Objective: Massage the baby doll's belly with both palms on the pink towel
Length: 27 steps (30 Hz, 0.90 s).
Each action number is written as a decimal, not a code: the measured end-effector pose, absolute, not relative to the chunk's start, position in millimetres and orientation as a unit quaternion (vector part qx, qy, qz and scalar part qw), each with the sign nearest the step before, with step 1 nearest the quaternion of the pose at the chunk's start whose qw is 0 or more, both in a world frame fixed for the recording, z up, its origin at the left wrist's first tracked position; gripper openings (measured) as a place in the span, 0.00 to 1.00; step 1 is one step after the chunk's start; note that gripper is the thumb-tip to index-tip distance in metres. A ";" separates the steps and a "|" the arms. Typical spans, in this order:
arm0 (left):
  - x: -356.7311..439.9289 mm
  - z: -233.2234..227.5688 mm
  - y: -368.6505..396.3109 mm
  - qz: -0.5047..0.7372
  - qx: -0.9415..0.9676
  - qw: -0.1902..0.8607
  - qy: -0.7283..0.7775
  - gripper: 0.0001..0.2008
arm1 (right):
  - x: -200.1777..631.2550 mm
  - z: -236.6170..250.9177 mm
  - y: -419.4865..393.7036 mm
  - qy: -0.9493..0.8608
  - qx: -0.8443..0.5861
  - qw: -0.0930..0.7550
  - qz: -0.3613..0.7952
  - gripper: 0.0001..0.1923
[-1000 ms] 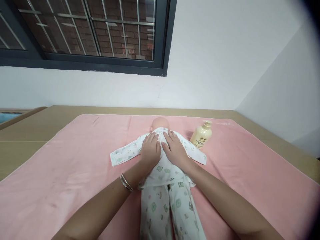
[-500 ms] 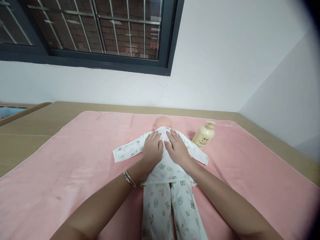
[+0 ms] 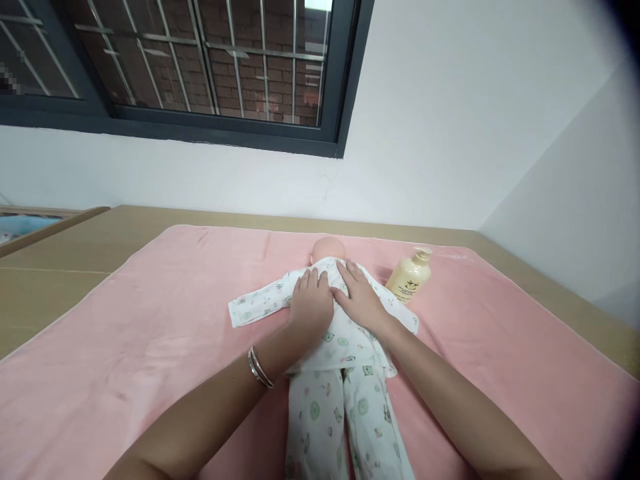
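Note:
A baby doll (image 3: 329,249) lies with the back of its bald head towards me, its arms spread to the sides. It wears a white printed top (image 3: 345,343) and matching trousers (image 3: 316,423). My left hand (image 3: 311,307) rests on the left side of its upper back, fingers extended and close together. Flat on the right side lies my right hand (image 3: 361,297), fingers stretched out and thumb pointing inward. Neither hand grips anything. Two thin bangles circle my left wrist. What lies under my palms is hidden.
Beneath the doll spreads a pink cloth (image 3: 165,340) over a wooden surface (image 3: 65,283). A pale yellow pump bottle (image 3: 410,275) stands just beyond the doll's right-hand sleeve. Behind are a white wall (image 3: 425,133) and a dark-framed barred window (image 3: 250,133).
My left hand has slid slightly down and inward on the doll's back, with its thumb now tucked from view. My right hand stays nearly in place. The whole view has shifted slightly.

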<state>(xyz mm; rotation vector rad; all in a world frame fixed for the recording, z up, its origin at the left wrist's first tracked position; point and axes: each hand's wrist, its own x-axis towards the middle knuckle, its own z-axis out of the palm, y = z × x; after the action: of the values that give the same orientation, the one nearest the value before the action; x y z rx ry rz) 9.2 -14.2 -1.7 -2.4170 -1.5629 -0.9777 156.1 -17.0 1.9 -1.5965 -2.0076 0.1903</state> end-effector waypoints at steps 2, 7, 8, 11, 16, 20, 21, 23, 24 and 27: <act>6.8 1.8 -13.4 -0.301 -0.805 0.043 -0.510 0.20 | 153.1 5.6 -21.3 -0.750 -0.602 0.267 0.056 0.33; -9.3 7.4 10.4 -0.296 -0.829 -0.040 -0.473 0.21 | 132.4 18.3 -51.5 -0.748 -0.628 0.210 -0.047 0.26; -11.1 7.7 14.4 -0.296 -0.831 -0.054 -0.469 0.21 | 129.3 20.3 -56.4 -0.750 -0.627 0.201 -0.061 0.25; -8.6 6.7 14.1 -0.290 -0.821 -0.055 -0.489 0.22 | 128.6 23.7 -58.4 -0.750 -0.629 0.196 -0.054 0.24; 8.5 3.4 -16.1 -0.268 -0.811 0.039 -0.518 0.21 | 150.8 19.2 -27.0 -0.755 -0.612 0.232 0.045 0.29; 12.2 7.1 -28.3 -0.249 -0.826 0.082 -0.498 0.20 | 155.2 16.0 -16.9 -0.749 -0.609 0.248 0.079 0.28; 11.2 9.4 -27.8 -0.245 -0.827 0.079 -0.500 0.19 | 152.0 16.6 -20.3 -0.747 -0.614 0.244 0.069 0.27; 7.7 14.1 -23.7 -0.247 -0.824 0.059 -0.506 0.19 | 142.7 19.3 -32.2 -0.749 -0.623 0.224 0.029 0.26; 5.7 16.0 -20.5 -0.252 -0.822 0.044 -0.509 0.19 | 137.7 21.4 -39.4 -0.753 -0.624 0.209 0.005 0.26; 0.2 16.9 -10.0 -0.270 -0.810 -0.021 -0.520 0.22 | 127.2 28.2 -56.4 -0.767 -0.617 0.167 -0.059 0.24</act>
<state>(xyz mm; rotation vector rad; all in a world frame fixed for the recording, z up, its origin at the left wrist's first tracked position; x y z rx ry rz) 0.2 -10.0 16.9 -2.5799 -1.6564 -0.8584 127.2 -56.4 28.2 -1.7552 -2.1818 -0.1665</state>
